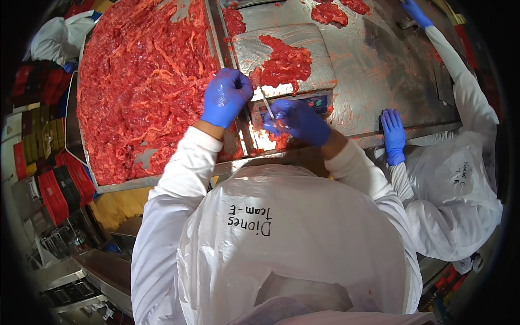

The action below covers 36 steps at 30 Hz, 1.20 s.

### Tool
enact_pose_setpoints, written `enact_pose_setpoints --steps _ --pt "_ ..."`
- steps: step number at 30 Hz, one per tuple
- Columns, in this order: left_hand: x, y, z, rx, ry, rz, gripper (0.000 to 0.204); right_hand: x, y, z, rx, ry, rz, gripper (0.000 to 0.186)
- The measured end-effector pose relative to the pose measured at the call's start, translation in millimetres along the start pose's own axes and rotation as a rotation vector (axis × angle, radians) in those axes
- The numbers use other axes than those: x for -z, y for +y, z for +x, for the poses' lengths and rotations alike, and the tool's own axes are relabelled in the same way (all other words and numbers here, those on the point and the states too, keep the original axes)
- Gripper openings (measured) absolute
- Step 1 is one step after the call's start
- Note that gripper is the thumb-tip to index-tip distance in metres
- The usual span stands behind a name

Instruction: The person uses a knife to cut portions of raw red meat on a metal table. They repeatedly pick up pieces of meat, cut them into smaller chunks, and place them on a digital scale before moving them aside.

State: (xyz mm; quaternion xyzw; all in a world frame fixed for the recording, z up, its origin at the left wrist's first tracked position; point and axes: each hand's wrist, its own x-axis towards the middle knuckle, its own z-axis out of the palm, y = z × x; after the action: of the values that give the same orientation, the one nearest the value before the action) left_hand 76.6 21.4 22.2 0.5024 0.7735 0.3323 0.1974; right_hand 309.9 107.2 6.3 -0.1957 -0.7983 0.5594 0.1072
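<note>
My left hand (226, 96), in a blue glove, is closed with its fingertips on a small pink piece of meat (255, 78) beside a metal rail. My right hand (295, 122), also gloved, grips a knife (266, 102), its blade angled up toward that piece. Behind them a steel scale platform (319, 67) bears red trimmings (284, 60); its button panel (317, 104) is partly hidden by my right hand. A large bed of red meat trimmings (135, 81) fills the left side, left of the rail.
A co-worker in white (449, 195) stands at right, one gloved hand (394, 135) on the steel table edge, the other (417, 13) reaching to the far side. Another white-clad person (59, 38) is at upper left. Red and yellow crates (62, 189) lie beyond the left edge.
</note>
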Motion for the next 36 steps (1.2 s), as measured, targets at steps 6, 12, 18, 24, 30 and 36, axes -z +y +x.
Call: enact_pose_setpoints --steps 6,12,18,24,30,36 --pt "13.9 -15.6 -27.2 0.194 -0.042 -0.177 0.019 16.6 30.6 -17.2 -0.311 -0.002 0.356 0.032" --pt "6.8 26.2 -13.7 -0.139 0.080 0.048 0.017 10.4 3.3 -45.5 -0.392 -0.212 0.885 0.028" --pt "-6.4 15.4 -3.8 -0.118 -0.012 0.180 0.016 2.4 -8.2 3.6 -0.541 -0.068 0.849 0.022" --pt "-3.7 8.5 -8.4 -0.076 -0.016 0.114 0.016 -9.4 -26.4 -2.0 -0.557 -0.007 0.905 0.023" --pt "-4.0 14.7 -21.0 -0.171 -0.089 0.092 0.016 -2.4 -30.5 34.1 -0.577 0.057 0.955 0.016" --pt "30.2 -107.3 -54.5 0.022 -0.015 0.378 0.017 4.9 -20.6 -5.4 -0.397 0.094 0.909 0.023"
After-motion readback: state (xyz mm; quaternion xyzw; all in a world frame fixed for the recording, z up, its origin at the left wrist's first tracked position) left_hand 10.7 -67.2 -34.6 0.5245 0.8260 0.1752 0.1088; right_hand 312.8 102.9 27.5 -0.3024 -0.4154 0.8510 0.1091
